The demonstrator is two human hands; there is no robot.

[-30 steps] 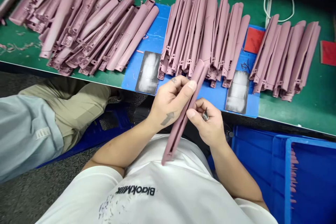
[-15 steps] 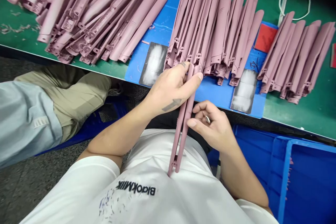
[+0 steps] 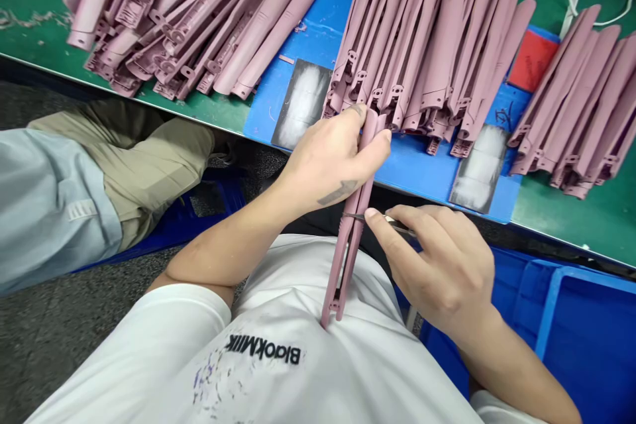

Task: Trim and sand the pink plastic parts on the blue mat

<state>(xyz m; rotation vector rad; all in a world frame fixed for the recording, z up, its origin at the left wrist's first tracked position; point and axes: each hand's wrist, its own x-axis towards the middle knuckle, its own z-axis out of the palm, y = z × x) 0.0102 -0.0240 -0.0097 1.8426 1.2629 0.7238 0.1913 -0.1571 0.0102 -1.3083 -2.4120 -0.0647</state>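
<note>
My left hand (image 3: 330,159) is closed around the upper part of a long pink plastic housing (image 3: 342,262), its thumb lying along the top. The piece slants down toward my shirt, showing two narrow lengths with a slot between them; its lower end is by my belly. In my right hand (image 3: 440,258) is a small knife (image 3: 400,226), gripped between thumb and fingers. Its thin dark blade lies across the housing, just below my left hand, and appears to touch it. Most of the handle is hidden by my fingers.
More pink housings (image 3: 412,33) lie in rows on a blue sheet (image 3: 318,6), with a jumbled pile (image 3: 199,20) at left and another group (image 3: 576,106) at right. Dark abrasive-looking pads (image 3: 303,103) lie near the edge. A blue crate (image 3: 586,338) stands lower right; a seated person (image 3: 64,205) is at left.
My right hand has turned palm down, and the knife blade now shows across the housing. My left hand keeps its hold. The view has shifted slightly.
</note>
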